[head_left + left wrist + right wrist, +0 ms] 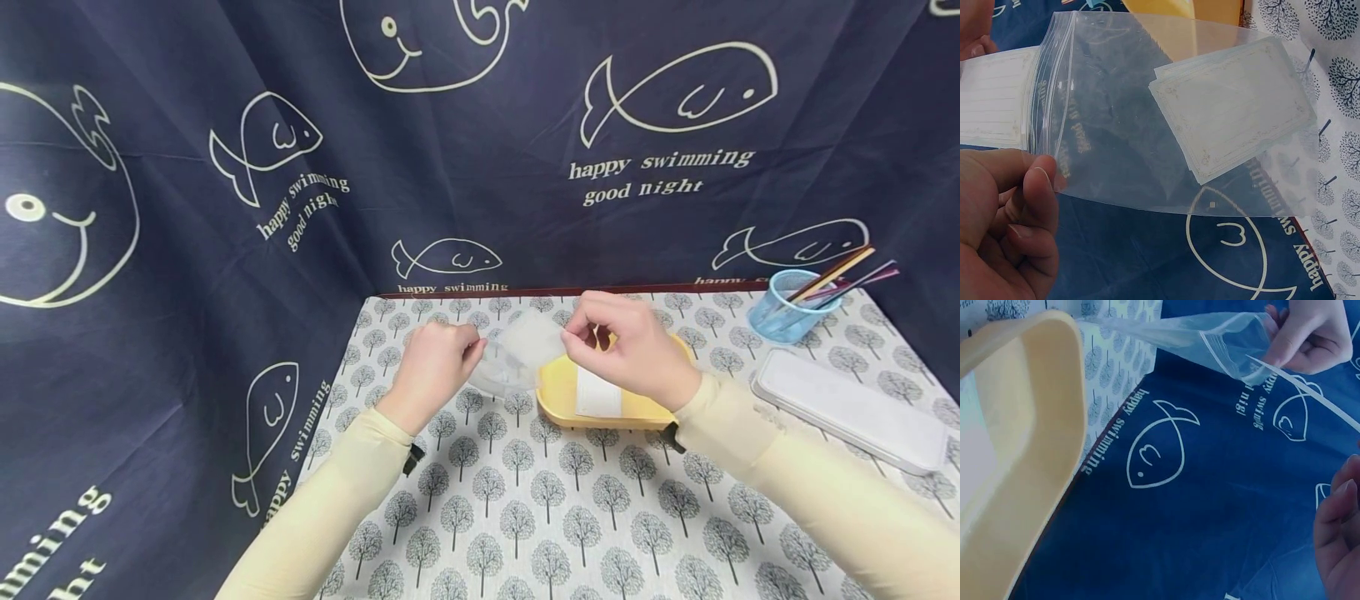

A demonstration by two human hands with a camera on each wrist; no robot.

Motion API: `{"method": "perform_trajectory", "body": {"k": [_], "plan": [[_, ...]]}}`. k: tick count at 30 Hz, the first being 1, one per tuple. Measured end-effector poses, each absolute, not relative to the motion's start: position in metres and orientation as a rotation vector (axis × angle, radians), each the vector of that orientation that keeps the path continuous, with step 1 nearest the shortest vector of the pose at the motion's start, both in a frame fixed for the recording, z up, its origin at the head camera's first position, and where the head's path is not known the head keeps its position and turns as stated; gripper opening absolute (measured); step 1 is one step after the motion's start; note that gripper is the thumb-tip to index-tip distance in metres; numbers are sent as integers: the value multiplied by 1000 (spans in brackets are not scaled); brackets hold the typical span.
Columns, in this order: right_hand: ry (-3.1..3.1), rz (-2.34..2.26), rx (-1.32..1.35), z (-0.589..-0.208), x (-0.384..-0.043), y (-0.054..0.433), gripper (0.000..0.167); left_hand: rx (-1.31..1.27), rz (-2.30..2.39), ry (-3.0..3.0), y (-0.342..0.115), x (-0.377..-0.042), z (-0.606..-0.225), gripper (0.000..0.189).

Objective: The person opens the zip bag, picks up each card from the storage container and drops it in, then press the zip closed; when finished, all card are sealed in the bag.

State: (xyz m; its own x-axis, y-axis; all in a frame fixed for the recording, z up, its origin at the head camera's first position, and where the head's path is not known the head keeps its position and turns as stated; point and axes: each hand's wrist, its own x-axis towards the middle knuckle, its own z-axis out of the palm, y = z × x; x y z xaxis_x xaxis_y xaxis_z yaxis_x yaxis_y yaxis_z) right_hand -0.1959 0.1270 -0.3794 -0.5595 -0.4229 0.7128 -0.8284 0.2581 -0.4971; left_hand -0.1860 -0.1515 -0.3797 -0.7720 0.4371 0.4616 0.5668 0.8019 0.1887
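My left hand (433, 367) pinches the edge of a clear zip bag (1116, 119) beside its mouth, thumb against forefinger. Several pale cards (1235, 106) with patterned borders lie slanted inside that bag. Between thumb and fingertips, my right hand (626, 342) holds a lined paper card (991, 97). The card's far edge is at the bag's mouth in the left wrist view; whether it has entered cannot be told. In the right wrist view the card appears nearly edge-on. Below my right hand stands a yellow tray (558, 396) holding white paper (597, 396).
A blue mesh pen cup (783, 312) with several sticks or pens stands at the back right. In front of it lies a white flat case (851, 408). Tree-patterned cloth (517, 500) covers the table, and a dark blue fish-print curtain (480, 150) hangs behind and left.
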Motion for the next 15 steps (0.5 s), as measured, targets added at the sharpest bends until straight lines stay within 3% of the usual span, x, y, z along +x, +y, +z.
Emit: {"method": "perform_trajectory", "body": {"k": [15], "plan": [[-2350,1059,1150,-405,-196,110,16,-753,-458,-2578,-150,-186,-382,24]]}}
